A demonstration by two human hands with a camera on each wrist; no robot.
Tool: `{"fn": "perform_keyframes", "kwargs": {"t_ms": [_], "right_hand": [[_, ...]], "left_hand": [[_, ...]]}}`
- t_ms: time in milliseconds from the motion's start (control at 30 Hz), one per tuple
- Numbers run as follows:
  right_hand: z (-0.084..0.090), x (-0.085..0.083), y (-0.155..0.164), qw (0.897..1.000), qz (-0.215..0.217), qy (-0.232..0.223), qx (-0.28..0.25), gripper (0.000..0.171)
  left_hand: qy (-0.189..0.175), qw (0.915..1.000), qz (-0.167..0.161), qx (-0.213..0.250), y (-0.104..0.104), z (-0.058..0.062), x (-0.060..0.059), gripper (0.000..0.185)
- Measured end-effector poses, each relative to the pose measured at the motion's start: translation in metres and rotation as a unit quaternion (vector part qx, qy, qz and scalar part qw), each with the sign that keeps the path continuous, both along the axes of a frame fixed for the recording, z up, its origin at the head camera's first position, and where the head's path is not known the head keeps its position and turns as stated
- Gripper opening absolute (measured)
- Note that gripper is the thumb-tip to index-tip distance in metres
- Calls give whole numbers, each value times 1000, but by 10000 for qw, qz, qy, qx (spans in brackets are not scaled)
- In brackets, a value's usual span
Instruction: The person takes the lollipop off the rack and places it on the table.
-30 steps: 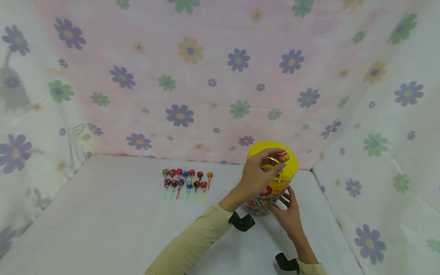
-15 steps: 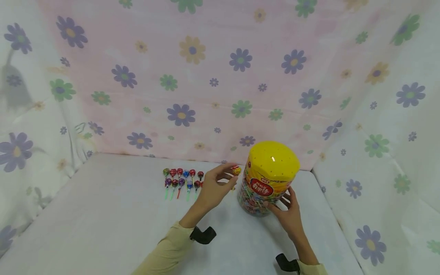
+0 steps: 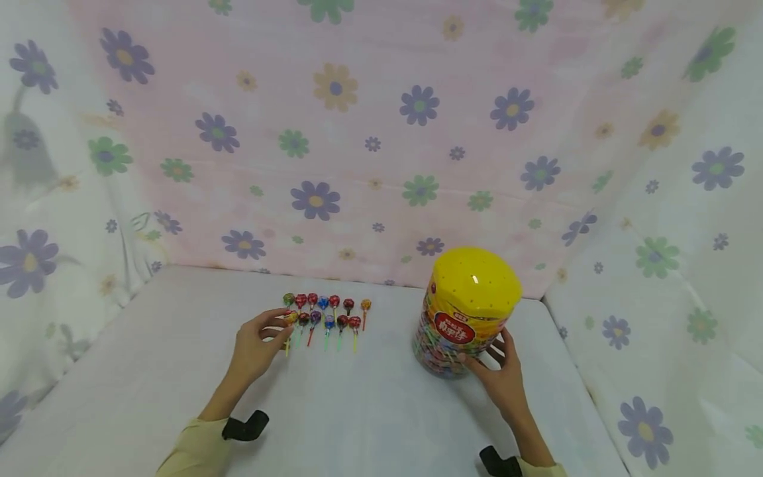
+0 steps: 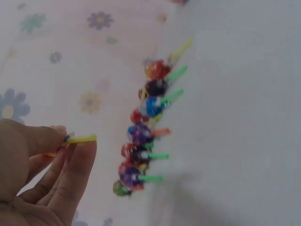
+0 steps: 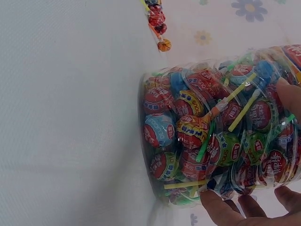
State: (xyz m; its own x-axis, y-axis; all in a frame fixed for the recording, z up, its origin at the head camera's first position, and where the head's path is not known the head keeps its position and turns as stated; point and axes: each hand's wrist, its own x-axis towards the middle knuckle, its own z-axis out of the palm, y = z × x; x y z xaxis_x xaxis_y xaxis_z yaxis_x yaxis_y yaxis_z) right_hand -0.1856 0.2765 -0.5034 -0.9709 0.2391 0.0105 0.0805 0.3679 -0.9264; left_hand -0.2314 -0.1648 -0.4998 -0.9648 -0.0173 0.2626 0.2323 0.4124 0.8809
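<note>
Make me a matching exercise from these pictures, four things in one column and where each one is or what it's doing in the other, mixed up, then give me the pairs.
1. left hand
2. right hand
3. yellow lid
4. rows of lollipops

A. lying on the white cloth
B. on top of the jar
C. pinches a yellow-stick lollipop
D. rests against the jar's side

Pairs: 1-C, 2-D, 3-B, 4-A

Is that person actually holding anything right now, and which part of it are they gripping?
The left hand pinches a lollipop by its yellow stick. The right hand rests against the candy jar's lower side.
</note>
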Motion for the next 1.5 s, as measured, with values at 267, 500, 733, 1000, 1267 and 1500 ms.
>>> {"fn": "perform_keyframes", "kwargs": {"t_ms": [267, 500, 733, 1000, 1267, 1500], "right_hand": [[2, 3, 1, 9999, 32, -116, 95, 104], [1, 1, -1, 9996, 104, -267, 83, 107], [1, 0, -6, 9994, 111, -319, 50, 108], [2, -7, -4, 9992, 330, -219, 111, 104], [8, 10, 17, 9852, 827, -703, 1328, 101], [7, 51, 15, 9256, 977, -500, 3623, 91]], "left_hand": [[104, 9930, 604, -1009, -30, -13, -26, 31], [-218, 9840, 566, -1674, -33, -36, -54, 30], [-374, 9781, 489, -1990, -34, -36, -55, 32], [-494, 9657, 359, -2524, -32, -26, -46, 40], [537, 9527, 289, -2978, -11, 3, 1, 48], [1292, 9181, 448, -3720, 1, 8, 58, 61]]}}
